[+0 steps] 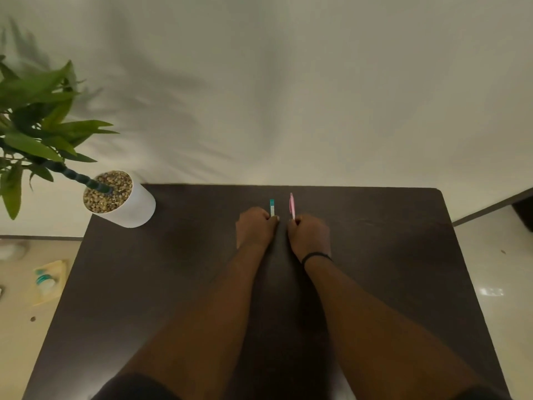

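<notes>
Both my arms reach out over a dark brown table (375, 269) toward its far edge. My left hand (256, 226) has its fingers curled and pinches the near end of a teal and white pen (272, 207) that points away from me. A hand's width to the right, my right hand (310, 233) is curled round the near end of a pink pen (292, 204), which also points toward the far edge. The two pens lie roughly parallel, close together. A black band circles my right wrist.
A white pot (135, 206) filled with pebbles holds a leafy green plant (34, 119) at the table's far left corner. A pale wall rises behind the table. On the floor to the left lies a yellowish item with teal bottles (47, 280).
</notes>
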